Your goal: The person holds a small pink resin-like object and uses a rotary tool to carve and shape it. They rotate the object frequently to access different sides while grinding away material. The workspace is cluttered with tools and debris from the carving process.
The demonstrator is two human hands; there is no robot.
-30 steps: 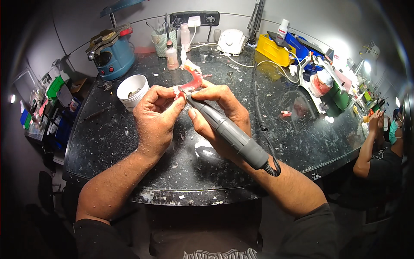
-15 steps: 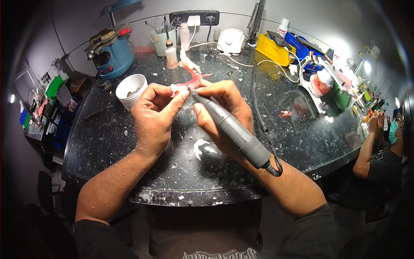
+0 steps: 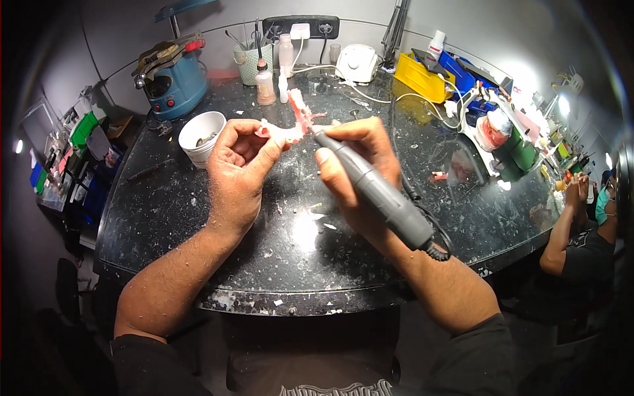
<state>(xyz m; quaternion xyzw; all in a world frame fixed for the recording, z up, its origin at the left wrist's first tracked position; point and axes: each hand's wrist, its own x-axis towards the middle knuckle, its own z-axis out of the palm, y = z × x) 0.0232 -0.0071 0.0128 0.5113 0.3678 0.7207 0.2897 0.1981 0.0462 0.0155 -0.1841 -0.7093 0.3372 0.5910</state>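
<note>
My left hand (image 3: 239,173) pinches a small pink and white denture piece (image 3: 281,132) between thumb and fingers, held above the dark speckled worktop (image 3: 198,218). My right hand (image 3: 356,168) grips a grey handpiece (image 3: 376,191) like a pen, its tip touching the denture piece from the right. A coiled black cable (image 3: 437,247) leaves the tool's rear end near my right forearm. Another pink denture part (image 3: 300,109) lies on the worktop just behind my hands.
A white cup (image 3: 201,135) stands left of my left hand. At the back are a blue machine (image 3: 173,79), small bottles (image 3: 265,82), a white device (image 3: 355,63), and yellow and blue trays (image 3: 422,78). A person in a mask (image 3: 588,231) sits at the right.
Both hands have moved slightly farther from me over the worktop, still together. The handpiece tip stays on the denture piece.
</note>
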